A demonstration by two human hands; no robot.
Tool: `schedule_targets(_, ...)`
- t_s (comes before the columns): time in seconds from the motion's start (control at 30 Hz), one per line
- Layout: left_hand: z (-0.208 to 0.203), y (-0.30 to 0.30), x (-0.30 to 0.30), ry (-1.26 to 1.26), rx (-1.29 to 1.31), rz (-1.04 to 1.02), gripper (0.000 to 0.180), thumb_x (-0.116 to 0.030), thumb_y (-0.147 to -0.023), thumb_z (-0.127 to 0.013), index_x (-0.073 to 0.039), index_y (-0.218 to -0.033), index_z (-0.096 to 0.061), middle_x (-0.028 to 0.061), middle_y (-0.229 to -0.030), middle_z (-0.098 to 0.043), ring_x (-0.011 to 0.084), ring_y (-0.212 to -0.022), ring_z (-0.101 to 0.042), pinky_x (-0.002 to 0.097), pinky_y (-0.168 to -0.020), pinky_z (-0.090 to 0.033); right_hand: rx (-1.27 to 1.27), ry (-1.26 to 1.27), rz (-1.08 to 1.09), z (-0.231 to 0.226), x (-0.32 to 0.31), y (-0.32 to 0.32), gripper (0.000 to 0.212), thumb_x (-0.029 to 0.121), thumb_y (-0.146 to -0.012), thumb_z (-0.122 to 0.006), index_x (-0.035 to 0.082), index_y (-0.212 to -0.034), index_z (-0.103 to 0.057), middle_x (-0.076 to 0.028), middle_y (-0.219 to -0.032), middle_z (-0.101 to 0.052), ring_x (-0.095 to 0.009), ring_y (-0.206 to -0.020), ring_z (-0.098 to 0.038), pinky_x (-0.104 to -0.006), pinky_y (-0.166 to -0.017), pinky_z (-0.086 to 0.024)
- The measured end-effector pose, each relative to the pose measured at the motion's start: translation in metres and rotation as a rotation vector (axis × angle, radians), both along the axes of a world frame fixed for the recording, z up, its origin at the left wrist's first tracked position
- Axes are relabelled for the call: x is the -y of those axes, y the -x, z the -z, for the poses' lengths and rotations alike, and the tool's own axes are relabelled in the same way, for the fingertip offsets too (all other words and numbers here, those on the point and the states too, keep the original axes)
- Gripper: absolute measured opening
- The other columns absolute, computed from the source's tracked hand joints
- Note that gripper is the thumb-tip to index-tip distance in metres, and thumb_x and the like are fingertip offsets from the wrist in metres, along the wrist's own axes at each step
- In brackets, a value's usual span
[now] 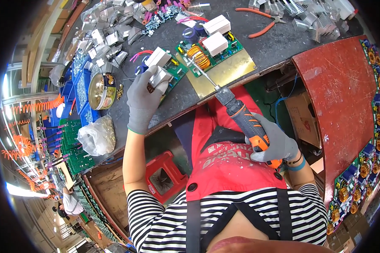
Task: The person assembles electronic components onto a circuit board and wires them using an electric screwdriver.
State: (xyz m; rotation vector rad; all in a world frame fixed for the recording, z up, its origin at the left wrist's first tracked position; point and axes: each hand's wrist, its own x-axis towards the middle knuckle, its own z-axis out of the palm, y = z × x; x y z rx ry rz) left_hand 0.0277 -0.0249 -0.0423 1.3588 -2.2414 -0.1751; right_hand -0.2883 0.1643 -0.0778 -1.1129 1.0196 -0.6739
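My left hand (144, 98), in a grey glove, is closed on a green circuit board (178, 71) with white-grey heat sinks, gripping it by the nearer heat sink (159, 77). Part of that board is hidden under my fingers. My right hand (278, 141), also gloved, is wrapped round the grip of an orange and black electric screwdriver (245, 120). Its long bit points away to the left, the tip near a copper coil (198, 57) on a second circuit board (223, 58). This board carries two pale heat sinks and lies partly over a brass-coloured plate (236, 67) at the bench edge.
Loose metal heat sinks (99, 40) and screws (162, 19) are heaped at the back. Orange-handled pliers (261, 23) lie at back right. A round tin (102, 90), a plastic bag (97, 135) and blue bins (81, 80) stand left. A red board (331, 92) borders the right.
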Motion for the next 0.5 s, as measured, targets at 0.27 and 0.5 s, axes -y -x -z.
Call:
schedule_targets(0.27, -0.0012, -0.0002, -0.003, -0.017, 0.014, -0.022, 0.047, -0.016, -0.073, -0.081, -0.005, -0.116, -0.067, 0.0084, -0.087, -0.067, 0.0146, -0.073, -0.063, 0.028, -0.068, -0.05, 0.022, 0.003, -0.014, 0.0044, -0.0005, -0.0001, 0.101, 0.017, -0.063, -0.084, -0.005, -0.144, -0.027, -0.01, -0.094, -0.067, -0.015, -0.081, -0.065, -0.0296, -0.076, -0.052)
schedule_targets(0.5, 0.0008, -0.001, -0.0048, -0.046, -0.04, 0.0, 0.043, -0.015, -0.075, -0.08, -0.003, -0.115, -0.067, 0.0092, -0.087, -0.068, 0.0145, -0.075, -0.063, 0.0274, -0.07, -0.05, 0.035, -0.003, -0.005, 0.0056, -0.0022, -0.0019, 0.102, 0.016, -0.062, -0.084, -0.005, -0.144, -0.027, -0.01, -0.095, -0.066, -0.015, -0.082, -0.064, -0.0293, -0.078, -0.052)
